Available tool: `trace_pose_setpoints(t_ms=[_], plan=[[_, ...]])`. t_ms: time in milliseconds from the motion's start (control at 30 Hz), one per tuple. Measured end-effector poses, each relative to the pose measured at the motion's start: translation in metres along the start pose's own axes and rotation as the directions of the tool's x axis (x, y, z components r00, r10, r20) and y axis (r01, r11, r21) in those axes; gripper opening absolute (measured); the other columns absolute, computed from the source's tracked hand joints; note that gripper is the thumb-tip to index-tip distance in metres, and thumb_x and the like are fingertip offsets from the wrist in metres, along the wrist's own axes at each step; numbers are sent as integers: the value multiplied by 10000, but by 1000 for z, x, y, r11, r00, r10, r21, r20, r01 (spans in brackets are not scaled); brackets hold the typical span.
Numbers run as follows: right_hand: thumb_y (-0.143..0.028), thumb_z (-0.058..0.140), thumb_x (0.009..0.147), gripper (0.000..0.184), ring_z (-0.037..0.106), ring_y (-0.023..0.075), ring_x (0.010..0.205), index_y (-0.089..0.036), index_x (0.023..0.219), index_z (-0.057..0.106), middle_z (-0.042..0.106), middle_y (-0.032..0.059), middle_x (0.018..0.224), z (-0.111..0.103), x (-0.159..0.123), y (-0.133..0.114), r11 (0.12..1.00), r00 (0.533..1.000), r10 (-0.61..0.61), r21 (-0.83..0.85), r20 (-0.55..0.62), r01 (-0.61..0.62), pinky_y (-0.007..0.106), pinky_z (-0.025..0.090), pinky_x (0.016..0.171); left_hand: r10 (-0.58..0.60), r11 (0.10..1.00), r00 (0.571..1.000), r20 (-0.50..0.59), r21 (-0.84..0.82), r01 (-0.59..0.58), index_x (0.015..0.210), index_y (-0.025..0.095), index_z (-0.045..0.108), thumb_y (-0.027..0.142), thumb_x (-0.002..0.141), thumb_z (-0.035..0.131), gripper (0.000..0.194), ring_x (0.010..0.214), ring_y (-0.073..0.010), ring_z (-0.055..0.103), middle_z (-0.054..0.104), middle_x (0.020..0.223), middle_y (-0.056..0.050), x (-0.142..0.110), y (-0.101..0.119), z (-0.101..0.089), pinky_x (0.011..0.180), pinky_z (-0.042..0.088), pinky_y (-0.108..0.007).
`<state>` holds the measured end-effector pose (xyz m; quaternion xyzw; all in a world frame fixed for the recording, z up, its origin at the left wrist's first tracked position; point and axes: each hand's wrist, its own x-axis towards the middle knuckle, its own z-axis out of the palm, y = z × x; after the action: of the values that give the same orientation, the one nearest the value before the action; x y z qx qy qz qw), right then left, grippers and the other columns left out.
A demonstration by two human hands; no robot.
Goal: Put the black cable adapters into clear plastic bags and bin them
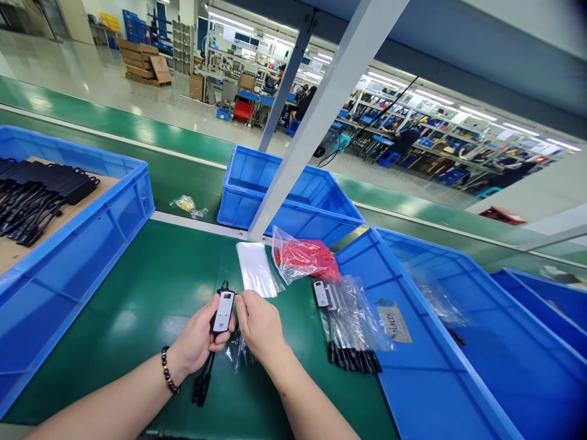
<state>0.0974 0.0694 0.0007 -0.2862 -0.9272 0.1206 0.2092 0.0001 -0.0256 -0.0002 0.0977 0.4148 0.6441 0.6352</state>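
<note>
My left hand (198, 333) is wrapped round a small black cable controller box (223, 311) with a light-grey face and a dark little window. A loop sticks out of its top, and a black cable with connectors (202, 388) hangs below. Close against the box's upper right edge, my right hand (259, 321) is closed in a pinch; whatever lies between its fingertips is hidden. Under the hands, a crumpled clear plastic bag (238, 351) rests on the green surface. Just beyond my right hand lies a stack of flat clear bags (257, 266).
Bagged controllers (351, 318) lie in a row on the right, beside a bag of red pieces (307, 256). Blue bins stand at left (92, 244), back (293, 211) and right (426, 366); the left one holds several controllers (50, 183). A white post (316, 122) rises behind the bags.
</note>
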Motion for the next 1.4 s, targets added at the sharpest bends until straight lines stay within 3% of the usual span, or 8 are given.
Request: trace_pose_setpoints(t_ms=[167, 467, 700, 833, 900, 1000, 1133, 1400], plan=[[-310, 279, 906, 312, 446, 99, 539, -182, 682, 455, 493, -9, 611, -3, 1, -1, 983, 996, 63, 169, 69, -74, 209, 275, 525, 7, 1000, 1000, -3, 11, -7, 824, 156, 474, 518, 823, 384, 373, 405, -31, 318, 495, 662, -13, 0, 0, 0, 370, 154, -163], [-389, 328, 879, 372, 388, 83, 482, -183, 574, 388, 411, -47, 497, -4, 6, 2, 837, 960, 143, 488, 242, -248, 191, 284, 489, -10, 1000, 1000, 22, 21, 9, 802, 147, 481, 510, 831, 377, 378, 408, -28, 320, 495, 663, -16, -3, 0, 3, 372, 150, -162], [-336, 297, 890, 406, 396, 71, 497, -165, 544, 423, 442, -30, 530, -34, -3, 7, 748, 935, -169, 658, 311, -84, 186, 317, 523, 4, 1000, 1000, -9, 6, -4, 753, 127, 493, 520, 822, 387, 412, 402, -30, 309, 468, 625, -7, 1, 2, 0, 360, 146, -163], [-358, 282, 895, 429, 381, 79, 477, -168, 546, 444, 433, -29, 505, -40, -5, 19, 905, 879, -181, 425, 442, -27, 204, 276, 486, 31, 1000, 995, -99, -3, -31, 800, 150, 481, 503, 814, 411, 361, 405, -35, 324, 501, 721, -19, 3, 6, -1, 352, 161, -171], [-357, 326, 880, 399, 443, 106, 503, -167, 579, 506, 501, -1, 526, -32, -4, 23, 992, 863, -46, 126, 503, -20, 229, 269, 494, 49, 999, 990, -136, 1, -49, 839, 165, 472, 447, 818, 428, 286, 426, -47, 357, 511, 761, -22, 3, 8, -2, 358, 196, -176], [-418, 432, 825, 330, 543, 172, 591, -161, 682, 581, 597, 60, 625, -19, -3, 26, 977, 834, 154, -207, 530, -48, 258, 292, 520, 90, 995, 989, -116, 49, -85, 898, 186, 460, 171, 749, 495, 154, 516, -68, 440, 523, 837, -17, 2, 11, -3, 415, 295, -185], [-518, 411, 814, 394, 575, 191, 660, -162, 857, 572, 623, 75, 745, -19, -8, 38, 955, 862, 246, -261, 443, -139, 262, 311, 537, 136, 982, 988, -69, 139, -126, 1023, 205, 443, -52, 575, 446, 517, 627, -84, 502, 543, 939, -26, -1, 13, -4, 505, 374, -192], [-400, 370, 871, 302, 556, 168, 639, -167, 789, 545, 574, 59, 765, -31, -36, 76, 907, 881, 301, -396, 364, -146, 262, 311, 554, 90, 991, 988, -128, 110, -76, 1115, 158, 432, 143, 757, 510, 367, 671, -147, 567, 561, 1076, -150, 3, 16, -3, 444, 396, -206]])
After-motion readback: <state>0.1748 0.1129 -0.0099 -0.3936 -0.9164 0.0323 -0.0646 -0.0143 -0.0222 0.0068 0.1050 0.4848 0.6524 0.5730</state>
